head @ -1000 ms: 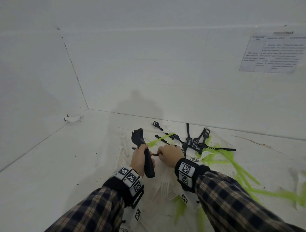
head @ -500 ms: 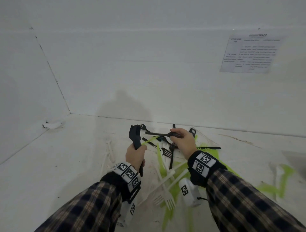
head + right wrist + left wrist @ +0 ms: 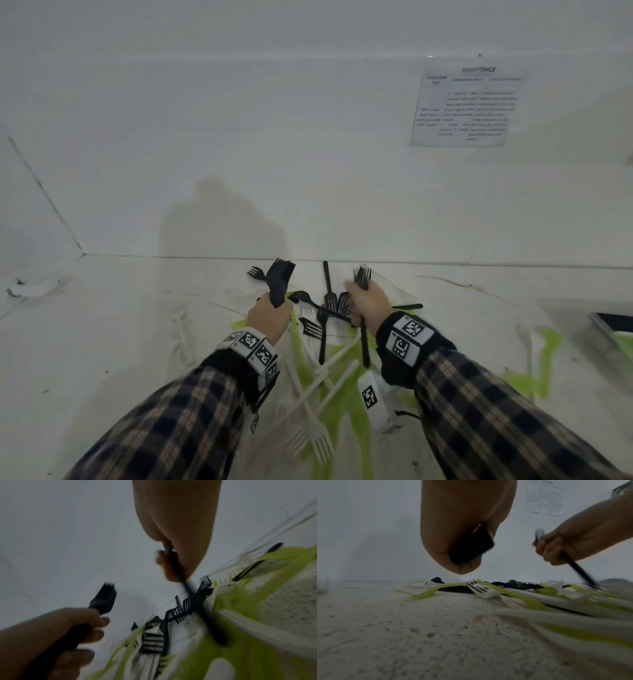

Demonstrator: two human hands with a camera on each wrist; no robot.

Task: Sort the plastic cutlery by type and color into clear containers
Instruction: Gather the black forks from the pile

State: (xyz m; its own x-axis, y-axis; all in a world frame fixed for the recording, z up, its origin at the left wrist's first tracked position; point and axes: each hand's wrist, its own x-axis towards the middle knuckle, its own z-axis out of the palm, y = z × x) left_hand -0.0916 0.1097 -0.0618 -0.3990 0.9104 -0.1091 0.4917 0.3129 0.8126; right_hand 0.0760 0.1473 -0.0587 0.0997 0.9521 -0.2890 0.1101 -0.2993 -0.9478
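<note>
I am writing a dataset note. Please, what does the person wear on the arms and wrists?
Both arms have long sleeves in a dark navy and beige plaid. Each wrist carries a black band with white square tiles printed with black coded markers. A white camera unit, also marked, hangs under the right wrist with a thin dark cable. The hands are bare: no gloves.

The black forks bunched in my left hand (image 3: pixel 270 317) look like smooth, slightly glossy plastic (image 3: pixel 279 281), and so does the single black fork (image 3: pixel 363 329) my right hand (image 3: pixel 368 305) grips. Near me, the white forks (image 3: pixel 313 442) have a duller, milky plastic sheen, and the lime-green pieces (image 3: pixel 426 594) among them look thin and a little translucent. The floor (image 3: pixel 402 635) under them is matt, rough and speckled, my sleeves (image 3: pixel 496 411) are soft checked cloth, and a printed paper sheet (image 3: pixel 469 106) hangs flat on the smooth, matt far wall (image 3: pixel 239 137).
</note>
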